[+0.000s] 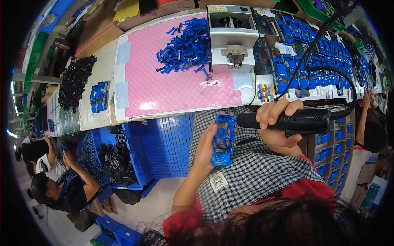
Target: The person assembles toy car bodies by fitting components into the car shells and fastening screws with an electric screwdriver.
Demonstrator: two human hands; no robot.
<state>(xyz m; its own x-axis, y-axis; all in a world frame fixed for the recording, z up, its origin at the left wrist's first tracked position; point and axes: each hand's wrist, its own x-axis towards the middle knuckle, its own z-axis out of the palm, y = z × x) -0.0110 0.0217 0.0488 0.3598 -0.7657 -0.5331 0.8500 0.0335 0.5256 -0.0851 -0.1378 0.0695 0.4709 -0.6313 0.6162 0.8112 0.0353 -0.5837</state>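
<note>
My left hand [205, 145] grips a blue toy car body [223, 140], held upright over my checked apron below the bench edge. A black powered screwdriver [301, 120] with a black cable lies in my right hand [276, 119]; its tip points left and sits just right of the car body's top end. A heap of small blue plastic parts [186, 46] rests on the pink mat [172, 88] in front of me.
A grey bench machine [232, 39] stands at the back centre. Rows of blue toy cars [312, 61] fill the right. Black parts [76, 80] are heaped at left, more in a blue crate [135, 158]. Other people sit at lower left and far right.
</note>
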